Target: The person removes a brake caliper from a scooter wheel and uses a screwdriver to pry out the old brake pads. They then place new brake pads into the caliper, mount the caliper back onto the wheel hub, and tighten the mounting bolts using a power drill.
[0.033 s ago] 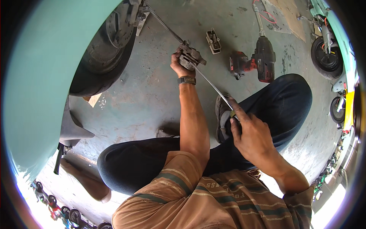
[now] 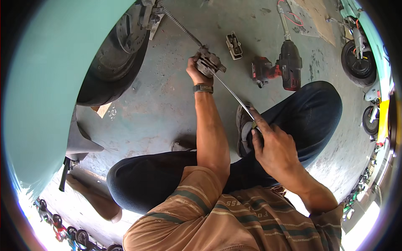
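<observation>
My left hand is wrapped round a dirty metal brake caliper, lifted off the floor. A spiral-wrapped hose runs from the caliper up to the wheel area at the upper left. In my right hand is a long screwdriver, gripped by its handle, most of which the palm hides. My right forefinger lies along the handle toward the shaft. The screwdriver's tip meets the near side of the caliper; exactly where it sits inside is too small to tell.
A small metal bracket-like part lies on the floor beyond the caliper. To its right is a black and red cordless impact wrench. A vehicle wheel and a pale green body panel stand at the left. Another wheel is at the far right.
Both of my hands have shifted very slightly to the left. The screwdriver's tip still meets the caliper.
</observation>
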The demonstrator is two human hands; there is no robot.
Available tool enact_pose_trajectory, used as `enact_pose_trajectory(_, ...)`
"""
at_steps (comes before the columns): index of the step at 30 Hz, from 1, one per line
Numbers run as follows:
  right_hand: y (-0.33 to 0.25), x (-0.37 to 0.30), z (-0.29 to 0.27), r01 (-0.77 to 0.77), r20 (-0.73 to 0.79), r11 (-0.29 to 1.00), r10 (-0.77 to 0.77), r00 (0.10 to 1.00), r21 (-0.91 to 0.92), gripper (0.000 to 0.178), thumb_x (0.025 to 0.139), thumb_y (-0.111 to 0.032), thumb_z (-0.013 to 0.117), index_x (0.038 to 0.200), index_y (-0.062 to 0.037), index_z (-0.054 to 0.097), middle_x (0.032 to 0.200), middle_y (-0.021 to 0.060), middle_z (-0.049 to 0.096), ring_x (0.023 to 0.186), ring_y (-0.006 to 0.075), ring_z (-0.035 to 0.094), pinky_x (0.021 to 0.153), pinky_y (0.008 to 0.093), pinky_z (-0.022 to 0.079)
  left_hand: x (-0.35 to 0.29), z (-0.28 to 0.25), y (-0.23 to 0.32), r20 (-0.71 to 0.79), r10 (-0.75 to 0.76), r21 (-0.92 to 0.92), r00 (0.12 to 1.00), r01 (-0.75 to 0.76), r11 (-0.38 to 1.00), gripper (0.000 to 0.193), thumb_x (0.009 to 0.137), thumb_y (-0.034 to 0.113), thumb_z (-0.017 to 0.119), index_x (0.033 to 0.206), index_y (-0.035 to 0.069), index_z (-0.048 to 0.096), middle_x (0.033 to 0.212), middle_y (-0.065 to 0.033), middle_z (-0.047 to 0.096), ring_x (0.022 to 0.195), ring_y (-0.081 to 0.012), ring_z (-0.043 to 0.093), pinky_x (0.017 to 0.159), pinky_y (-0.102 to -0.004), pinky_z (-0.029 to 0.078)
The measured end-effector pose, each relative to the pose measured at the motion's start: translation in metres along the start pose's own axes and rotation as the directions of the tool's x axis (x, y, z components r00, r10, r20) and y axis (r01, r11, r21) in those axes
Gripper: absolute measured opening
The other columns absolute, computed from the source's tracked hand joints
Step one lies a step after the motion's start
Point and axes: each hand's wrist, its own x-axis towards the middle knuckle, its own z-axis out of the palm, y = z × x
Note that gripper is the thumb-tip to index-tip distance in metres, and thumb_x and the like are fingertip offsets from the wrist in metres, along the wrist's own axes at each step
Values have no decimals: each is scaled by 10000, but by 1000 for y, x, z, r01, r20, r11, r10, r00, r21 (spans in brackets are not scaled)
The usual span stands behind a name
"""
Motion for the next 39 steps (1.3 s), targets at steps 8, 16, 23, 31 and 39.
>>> enact_pose_trajectory(8, -1, 3, 12, 17, -103, 999, -12, 995, 50, 475, 942, -220, 595, 1410, -210, 514, 851, 228, 654, 722, 431, 679, 694, 522, 559, -19, 21, 24, -12, -264, 70, 965, 264, 962, 526, 827, 447, 438, 1096, 47, 650, 958, -148, 687, 898, -363, 648, 869, -632, 477)
enact_pose_trajectory(16, -2, 6, 2, 24, -48, 997, -21, 999, 72, 469, 902, -134, 638, 1365, -150, 566, 979, 230, 701, 858, 400, 686, 764, 462, 549, -22, 35, 41, -93, -424, 73, 901, 431, 899, 479, 786, 398, 486, 1089, 69, 659, 1040, -149, 677, 1011, -401, 626, 954, -732, 386)
enact_pose_trajectory(23, 2, 11, 1, 37, -63, 992, -29, 998, 124, 447, 894, -121, 647, 1337, -111, 585, 1121, 197, 689, 979, 382, 676, 861, 423, 545, -21, 40, 49, -79, -468, 77, 880, 474, 877, 417, 786, 373, 496, 1034, 83, 665, 990, -145, 683, 972, -393, 637, 966, -730, 389)
enact_pose_trajectory(31, 9, 18, 16, 37, 8, 940, -43, 999, 338, 454, 950, -213, 598, 1386, -128, 508, 1032, 239, 691, 904, 451, 662, 809, 508, 521, -13, 37, 30, -141, -348, -104, 927, 336, 936, 347, 832, 339, 456, 957, 82, 655, 763, -94, 644, 697, -312, 613, 744, -566, 509)
enact_pose_trajectory(39, 7, 18, 27, -270, 278, 693, 104, 955, 669, 449, 1023, -308, 535, 1426, -117, 474, 804, 109, 626, 718, 238, 620, 719, 384, 506, -6, 38, 16, -124, -238, -65, 963, 231, 971, 373, 871, 318, 415, 971, 56, 661, 784, -87, 649, 693, -297, 603, 661, -500, 502)
